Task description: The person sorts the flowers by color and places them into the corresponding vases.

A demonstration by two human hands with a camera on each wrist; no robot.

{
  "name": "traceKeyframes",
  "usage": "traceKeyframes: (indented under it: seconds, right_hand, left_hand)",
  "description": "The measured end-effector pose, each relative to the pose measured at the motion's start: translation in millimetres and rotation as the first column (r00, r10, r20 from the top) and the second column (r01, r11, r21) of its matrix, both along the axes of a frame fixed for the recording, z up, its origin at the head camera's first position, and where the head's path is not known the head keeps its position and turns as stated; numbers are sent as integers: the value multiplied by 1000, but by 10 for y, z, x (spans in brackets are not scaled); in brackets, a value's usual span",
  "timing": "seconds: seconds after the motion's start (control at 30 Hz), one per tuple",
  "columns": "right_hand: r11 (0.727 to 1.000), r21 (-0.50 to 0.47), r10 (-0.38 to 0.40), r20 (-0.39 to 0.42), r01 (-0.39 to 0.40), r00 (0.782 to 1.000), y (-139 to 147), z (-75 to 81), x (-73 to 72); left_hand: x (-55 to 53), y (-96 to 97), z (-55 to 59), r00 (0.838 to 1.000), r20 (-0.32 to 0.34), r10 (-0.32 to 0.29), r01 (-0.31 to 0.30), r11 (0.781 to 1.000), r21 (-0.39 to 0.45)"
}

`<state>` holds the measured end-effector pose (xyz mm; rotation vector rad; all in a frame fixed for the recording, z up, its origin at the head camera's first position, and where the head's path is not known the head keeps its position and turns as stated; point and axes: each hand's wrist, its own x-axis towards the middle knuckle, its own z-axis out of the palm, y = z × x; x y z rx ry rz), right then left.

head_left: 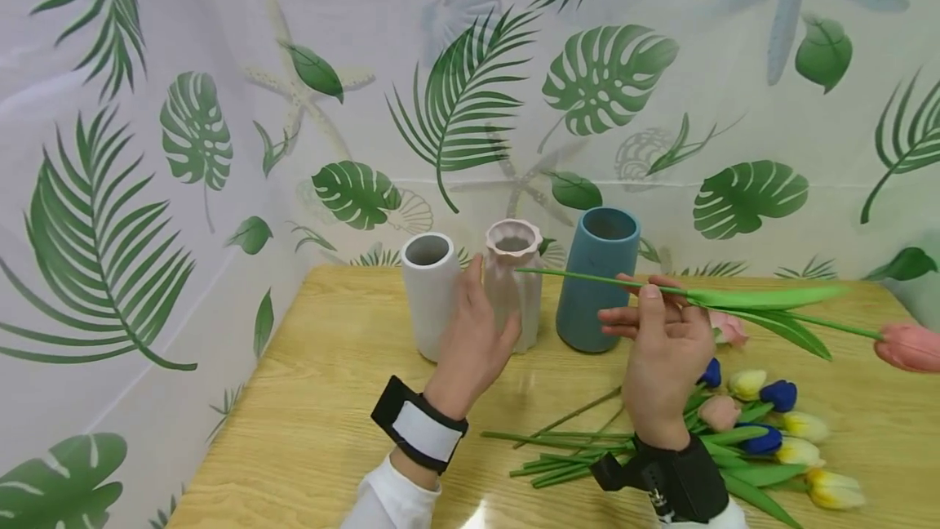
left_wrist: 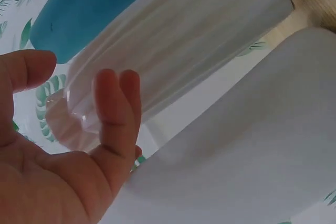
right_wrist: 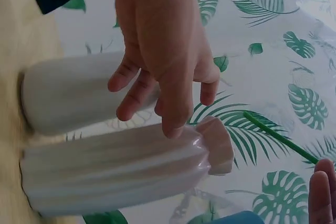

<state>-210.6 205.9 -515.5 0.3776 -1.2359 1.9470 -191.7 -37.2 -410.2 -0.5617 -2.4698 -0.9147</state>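
My right hand (head_left: 664, 362) pinches the green stem of a pink tulip (head_left: 911, 347) between thumb and fingers. The stem lies nearly level; its bare end points left, by the neck of a pale pink fluted vase (head_left: 530, 300). At that vase's left side is my left hand (head_left: 470, 345), thumb and fingers spread apart around its neck and holding nothing. In the left wrist view, the fingertips (left_wrist: 109, 85) overlap the fluted vase (left_wrist: 189, 40). A white vase (head_left: 424, 300) stands just left of this hand. The right wrist view catches only the stem end (right_wrist: 278, 137) and two right fingertips.
A blue vase (head_left: 596, 292) stands right of the fluted one. Several yellow-white, blue and pink tulips (head_left: 796, 427) lie in a heap at the right front, stems pointing left. The wooden table (head_left: 308, 398) backs onto a leaf-printed curtain (head_left: 455, 145).
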Motion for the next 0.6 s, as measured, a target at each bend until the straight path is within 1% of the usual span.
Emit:
traceKeyframes:
  seconds: [0.1, 0.13, 0.2, 0.27, 0.3, 0.37, 0.43, 0.47, 0.5, 0.53, 0.57, 0.6]
  right_hand:
    - [997, 52, -55, -76, 59, 996, -97, 50, 3]
    - [994, 68, -74, -100, 81, 992, -141, 93, 19]
    - [987, 95, -112, -148, 127, 983, -243, 230, 69]
    - [973, 123, -172, -190, 197, 967, -418, 520, 194]
    - [958, 153, -209, -207, 243, 956, -511, 672, 265]
    - [913, 232, -277, -247, 335, 928, -698, 966, 403]
    - [856, 318, -322, -288, 408, 902, -855, 1207, 533]
    - [818, 372, -338, -307, 439, 890, -890, 1254, 564]
    - [781, 423, -348, -317, 459, 883, -904, 1262, 583]
    - [752, 461, -349, -327, 470, 878, -916, 1264, 599]
    - [733, 485, -347, -335, 477, 876, -918, 1246, 595]
    - [717, 506, -347, -336, 479, 875, -939, 1285, 628]
  left_hand:
    - [-63, 28, -53, 1000, 9, 27, -27, 1000, 13]
    - [-82, 33, -69, 999, 20, 33, -33, 999, 15]
    - [-117, 42, -101, 998, 51, 44, -45, 999, 7]
    - [-143, 51, -121, 994, 99, 55, -55, 998, -2]
    - [-156, 54, -132, 990, 125, 59, -58, 998, -9]
    - [-181, 64, -147, 982, 177, 57, -57, 998, -8]
    - [-204, 79, -160, 975, 218, 45, -47, 999, 5]
    - [-218, 87, -168, 973, 228, 41, -44, 999, 10]
    - [-232, 95, -180, 972, 234, 36, -41, 999, 15]
    - [-243, 102, -188, 971, 238, 33, -39, 999, 21]
    - [-253, 107, -195, 970, 240, 32, -39, 999, 24]
    - [-263, 111, -203, 970, 239, 33, -41, 999, 25]
